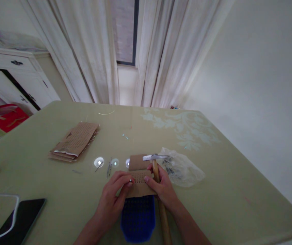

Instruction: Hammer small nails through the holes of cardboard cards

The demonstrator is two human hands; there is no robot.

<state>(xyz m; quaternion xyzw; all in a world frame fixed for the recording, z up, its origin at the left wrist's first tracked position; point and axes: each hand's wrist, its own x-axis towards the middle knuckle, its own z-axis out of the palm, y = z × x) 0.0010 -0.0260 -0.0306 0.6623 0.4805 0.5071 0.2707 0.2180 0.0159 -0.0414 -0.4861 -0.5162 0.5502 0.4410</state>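
while both hands are busy at lower centre of frame, the perforated cardboard panel [141, 191] sits between them, over the upper end of the blue perforated basket [138, 236]; can't tell if panel and basket touch.

left hand [112, 194]: thumb and index pinched on a small metal piece [130, 180], probably a nail, at the panel's left side. its tip is hidden, so can't tell if it's in a hole. right hand [165, 188]: thumb on the panel's right side, hammer [162, 212] handle gripped in the crook between thumb and fingers, head up.

handling, my read: panel is light, fairly stiff but will bend or crush if squeezed, and the hole rows probably weaken it. hold by plain edges, off the rows. metal piece is stiff, tiny, likely slick; pinch just under the head. hammer should be top-heavy; wooden handle gives decent grip, best taken low for balance.

around them on the bench [227, 190]: second cardboard piece [137, 162] just beyond the panel, clear plastic bag [187, 170] with dark bits right of the hammer head, thin metal pieces [109, 167] left of centre, cardboard stack [78, 137] further up-left.
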